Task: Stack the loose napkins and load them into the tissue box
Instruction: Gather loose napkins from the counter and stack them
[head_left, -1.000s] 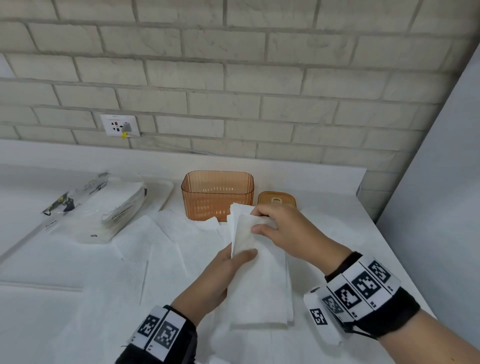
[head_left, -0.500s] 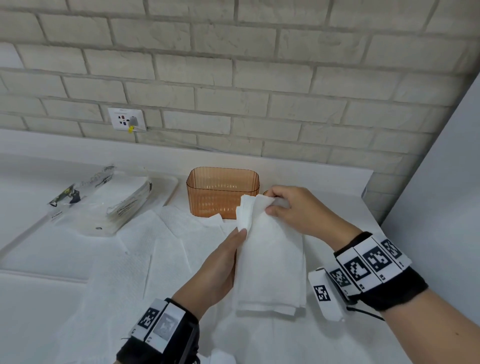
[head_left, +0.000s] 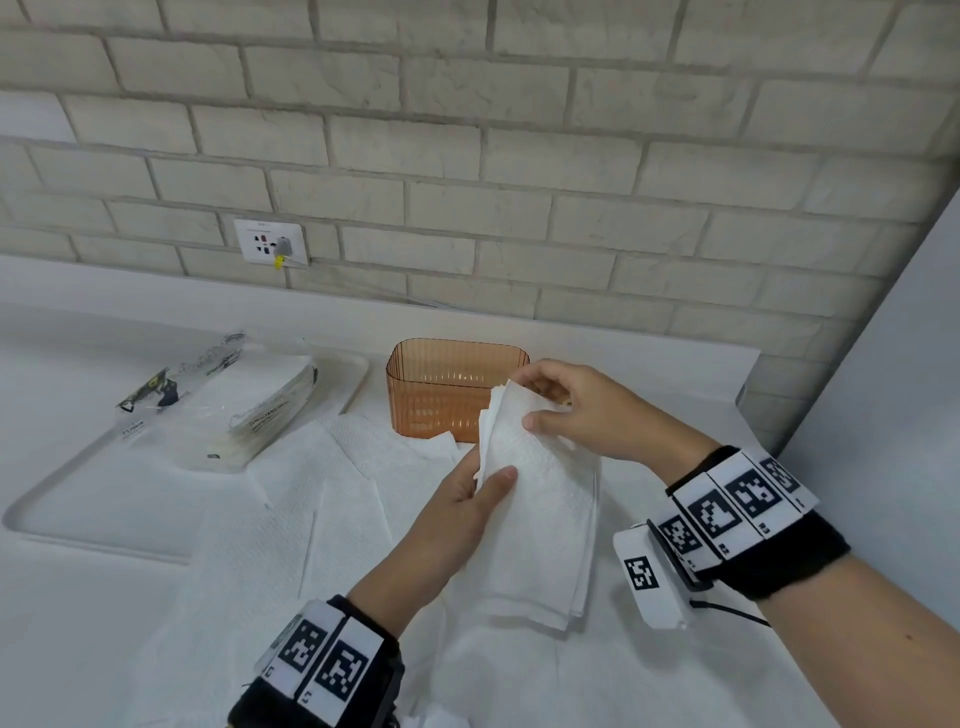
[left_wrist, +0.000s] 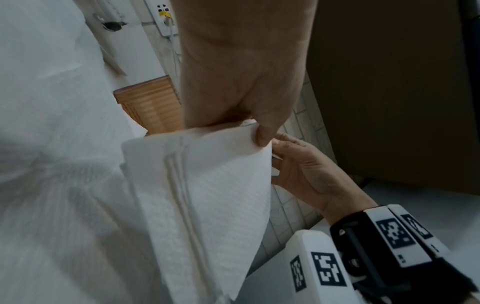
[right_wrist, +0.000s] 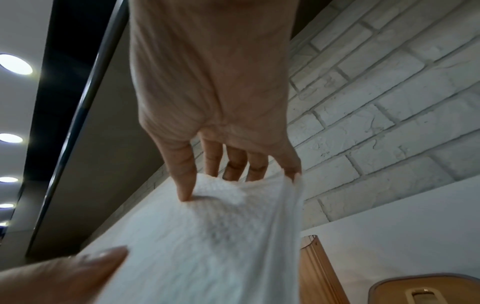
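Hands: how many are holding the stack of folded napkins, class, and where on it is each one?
2. The left hand grips the left edge of the napkin stack; the right hand pinches its top end, in front of the orange tissue box. No other hands show.

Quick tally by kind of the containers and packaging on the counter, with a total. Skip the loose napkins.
Orange tissue box: 1
Orange lid: 1
White tray: 1
Plastic napkin pack: 1
Total: 4
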